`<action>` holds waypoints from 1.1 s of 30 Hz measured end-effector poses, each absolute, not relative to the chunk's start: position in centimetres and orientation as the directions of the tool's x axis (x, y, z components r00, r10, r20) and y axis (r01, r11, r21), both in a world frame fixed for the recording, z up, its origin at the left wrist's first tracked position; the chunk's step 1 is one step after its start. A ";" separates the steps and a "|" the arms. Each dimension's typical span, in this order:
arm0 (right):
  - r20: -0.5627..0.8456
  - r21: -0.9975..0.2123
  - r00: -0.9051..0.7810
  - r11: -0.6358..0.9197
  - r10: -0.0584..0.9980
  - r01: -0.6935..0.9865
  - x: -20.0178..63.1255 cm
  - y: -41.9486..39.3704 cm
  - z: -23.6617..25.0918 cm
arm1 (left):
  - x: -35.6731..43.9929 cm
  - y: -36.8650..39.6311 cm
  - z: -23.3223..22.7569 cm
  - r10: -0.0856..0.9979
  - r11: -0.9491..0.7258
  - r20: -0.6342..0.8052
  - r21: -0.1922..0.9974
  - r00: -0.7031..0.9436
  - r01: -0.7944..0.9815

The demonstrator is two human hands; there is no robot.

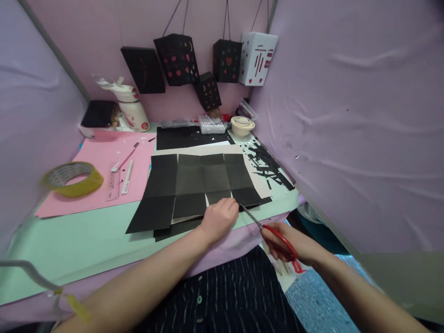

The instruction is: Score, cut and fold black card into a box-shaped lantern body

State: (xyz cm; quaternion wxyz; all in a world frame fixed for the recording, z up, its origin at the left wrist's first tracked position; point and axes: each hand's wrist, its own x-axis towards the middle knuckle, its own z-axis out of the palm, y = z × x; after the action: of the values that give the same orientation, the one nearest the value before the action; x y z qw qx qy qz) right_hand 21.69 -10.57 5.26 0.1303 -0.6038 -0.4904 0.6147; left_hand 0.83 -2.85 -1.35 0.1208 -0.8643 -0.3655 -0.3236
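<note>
A creased sheet of black paper lies flat near the front edge of the green table. My left hand presses down on the sheet's near edge with fingers curled. My right hand grips red-handled scissors just off the table's edge. Their blades point up and left, and the tips meet the paper's near right edge beside my left hand.
Pink paper with a tape roll, ruler and pens lies at the left. Black paper scraps litter the right. A marker box, a round tub and a white appliance stand at the back. Paper lanterns hang above.
</note>
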 end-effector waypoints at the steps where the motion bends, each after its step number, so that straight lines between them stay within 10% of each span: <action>1: -0.595 -0.774 -0.236 -0.467 0.768 0.427 22.5 -10.9 5.9 | 0.8 -2.9 -1.2 0.562 -0.699 0.644 0.034 0.519 0.715; 10: 0.093 -0.885 -0.124 0.139 0.988 0.444 23.5 -3.4 6.9 | 0.7 -3.0 -0.4 0.715 -0.611 0.543 0.178 0.440 0.772; 16: 0.043 -0.817 -0.402 0.264 0.915 0.513 19.7 2.2 3.4 | 0.8 -2.7 -0.1 0.815 -0.540 0.451 0.360 0.364 0.761; 26: 0.128 -0.853 -0.264 0.242 0.956 0.463 17.4 1.3 0.8 | -1.1 -0.1 5.0 0.911 -0.404 0.105 0.417 0.398 0.814; 33: 0.104 -0.912 -0.247 0.191 0.963 0.362 17.7 1.7 0.2 | -0.5 7.5 2.5 0.620 -0.731 -0.050 0.326 0.783 0.600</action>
State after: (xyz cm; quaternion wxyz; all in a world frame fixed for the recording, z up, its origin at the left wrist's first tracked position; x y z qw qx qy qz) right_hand 17.65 1.72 0.20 0.3704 -0.4893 -0.6771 0.4061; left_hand -0.51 7.49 2.48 -0.1643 -0.9297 -0.3281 -0.0311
